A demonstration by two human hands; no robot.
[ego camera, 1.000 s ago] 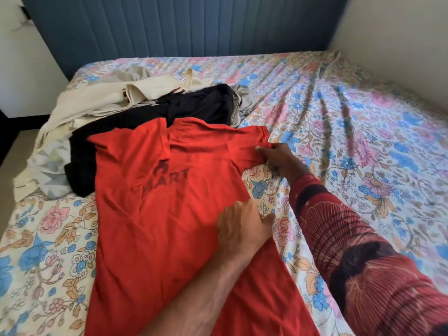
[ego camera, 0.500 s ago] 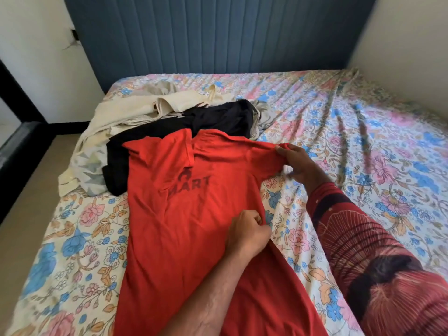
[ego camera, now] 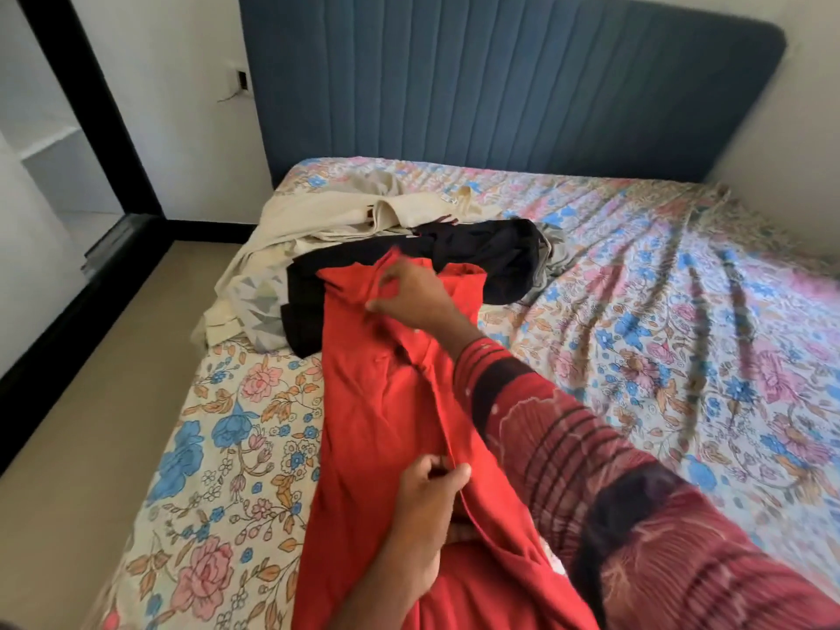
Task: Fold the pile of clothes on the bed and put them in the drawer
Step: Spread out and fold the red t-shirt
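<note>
A red T-shirt (ego camera: 377, 425) lies lengthwise on the floral bed sheet (ego camera: 659, 356), its right side folded over onto the middle. My right hand (ego camera: 411, 297) pinches the folded sleeve near the collar end. My left hand (ego camera: 429, 493) grips the folded edge lower down. Behind the shirt lies the pile: a black garment (ego camera: 495, 256), a cream garment (ego camera: 327, 220) and a white piece with grey triangles (ego camera: 259, 306). No drawer is in view.
A blue padded headboard (ego camera: 500, 84) stands behind the bed. Tan floor (ego camera: 91, 402) runs along the bed's left side, bordered by a black frame (ego camera: 77, 97). White walls close the back and right.
My right hand has carried the shirt's right sleeve leftward over the body, hiding the print. My left hand has slid down along the folded edge. The camera has risen.
</note>
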